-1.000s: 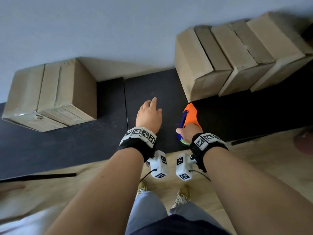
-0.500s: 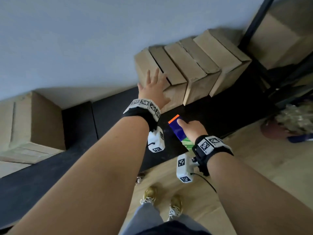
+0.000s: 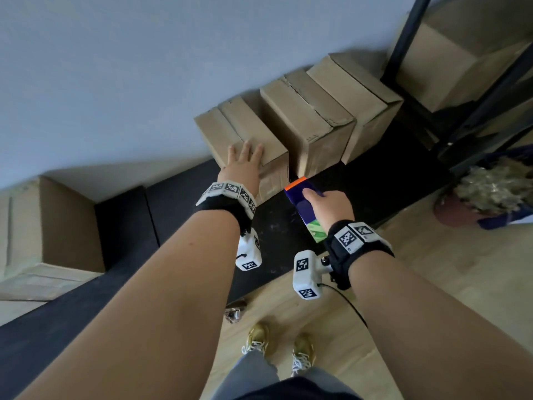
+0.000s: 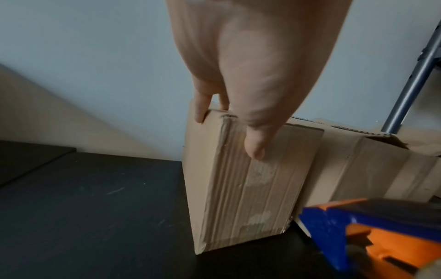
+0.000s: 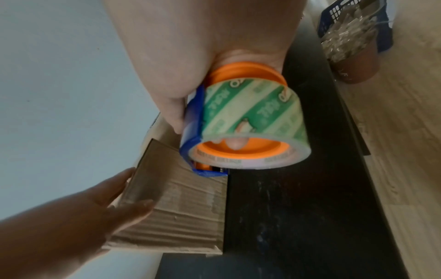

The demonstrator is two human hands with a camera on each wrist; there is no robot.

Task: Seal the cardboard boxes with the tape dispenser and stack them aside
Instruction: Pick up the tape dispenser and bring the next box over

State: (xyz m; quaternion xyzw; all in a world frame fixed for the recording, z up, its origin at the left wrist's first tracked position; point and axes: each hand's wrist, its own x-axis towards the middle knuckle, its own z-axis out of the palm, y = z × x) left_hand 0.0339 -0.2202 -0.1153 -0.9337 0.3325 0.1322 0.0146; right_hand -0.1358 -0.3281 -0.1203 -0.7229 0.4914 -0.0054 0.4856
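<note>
Three brown cardboard boxes stand in a row on the black platform [image 3: 375, 180] against the wall. My left hand [image 3: 243, 166] grips the nearest box [image 3: 259, 131] at its top near corner, with fingers [image 4: 200, 107] over the edge and the thumb on the front face [image 4: 250, 179]. My right hand [image 3: 328, 207] holds the blue and orange tape dispenser [image 3: 300, 197] just right of that box, low over the platform. Its green-printed tape roll [image 5: 250, 120] faces the right wrist camera. The second box [image 3: 308, 122] and third box [image 3: 354, 90] stand behind, with their flaps closed.
Another cardboard box [image 3: 52, 226] sits on the platform at far left. A black metal rack [image 3: 487, 99] holding a box [image 3: 450, 56] stands at right. On the wooden floor [image 3: 432, 278] are a brown pot [image 3: 458, 209] and a blue basket [image 5: 334, 17]. My feet are below.
My view has swung right. The left hand left the bare platform, reached to the row of boxes and took hold of the nearest one. The right hand carried the dispenser along.
</note>
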